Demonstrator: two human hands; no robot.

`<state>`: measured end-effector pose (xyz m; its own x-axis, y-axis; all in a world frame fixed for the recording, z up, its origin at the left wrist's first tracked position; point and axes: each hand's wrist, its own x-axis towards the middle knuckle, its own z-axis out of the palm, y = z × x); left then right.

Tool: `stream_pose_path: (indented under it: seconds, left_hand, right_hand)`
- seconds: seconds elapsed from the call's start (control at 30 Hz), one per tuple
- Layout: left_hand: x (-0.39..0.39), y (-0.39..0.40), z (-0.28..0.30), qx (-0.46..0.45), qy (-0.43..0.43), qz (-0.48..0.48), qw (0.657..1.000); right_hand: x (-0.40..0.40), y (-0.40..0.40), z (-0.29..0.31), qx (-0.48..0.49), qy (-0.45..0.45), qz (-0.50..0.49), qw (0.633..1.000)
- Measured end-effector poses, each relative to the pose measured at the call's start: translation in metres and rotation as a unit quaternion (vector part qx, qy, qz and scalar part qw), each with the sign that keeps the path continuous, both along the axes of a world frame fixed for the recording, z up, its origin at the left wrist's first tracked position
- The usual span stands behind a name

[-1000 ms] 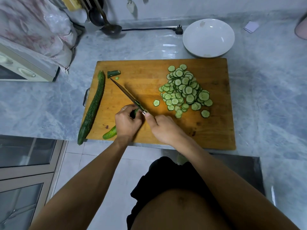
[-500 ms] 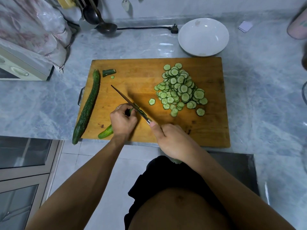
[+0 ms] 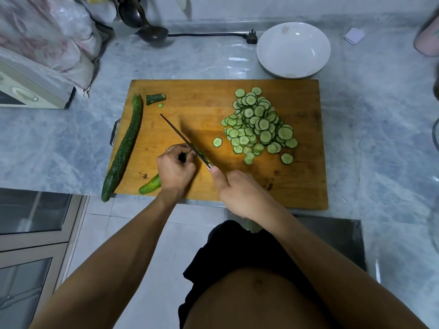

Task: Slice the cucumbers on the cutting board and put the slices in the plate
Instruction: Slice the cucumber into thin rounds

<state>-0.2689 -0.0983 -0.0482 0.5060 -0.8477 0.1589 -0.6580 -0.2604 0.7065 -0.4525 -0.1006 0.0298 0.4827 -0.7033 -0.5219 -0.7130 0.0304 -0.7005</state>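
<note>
The half-cut cucumber (image 3: 150, 186) lies on the cutting board (image 3: 299, 181), long axis running from near-left up to the blade, under the left hand (image 3: 175, 169), fingers curled over it; the right hand (image 3: 240, 193) grips the knife (image 3: 184, 140), blade angled far-left, at the cut end. Slices (image 3: 259, 125) are heaped to the right, near the plate (image 3: 293, 49); the whole cucumber (image 3: 123, 148) waits left, nearer the left hand.

The whole cucumber (image 3: 123, 148) is showing dark, bumpy green; the slices (image 3: 257, 125) are showing pale green centres with dark rims. The cutting board (image 3: 301, 176) is glowing orange-brown, the plate (image 3: 293, 49) white, the surface (image 3: 384, 129) veined grey-blue marble.
</note>
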Motion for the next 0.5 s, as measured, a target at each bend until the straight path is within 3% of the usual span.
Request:
stream_pose_path:
  seconds: [0.3,0.5]
  left_hand:
    - [0.002,0.004,-0.001,0.005,-0.036,-0.034,0.999]
    - [0.003,0.014,-0.006,0.025,-0.129,-0.028,0.991]
  right_hand:
    - [0.021,-0.008,-0.019,-0.013,-0.022,-0.038,0.999]
    - [0.017,-0.014,-0.013,-0.012,-0.021,-0.045,0.999]
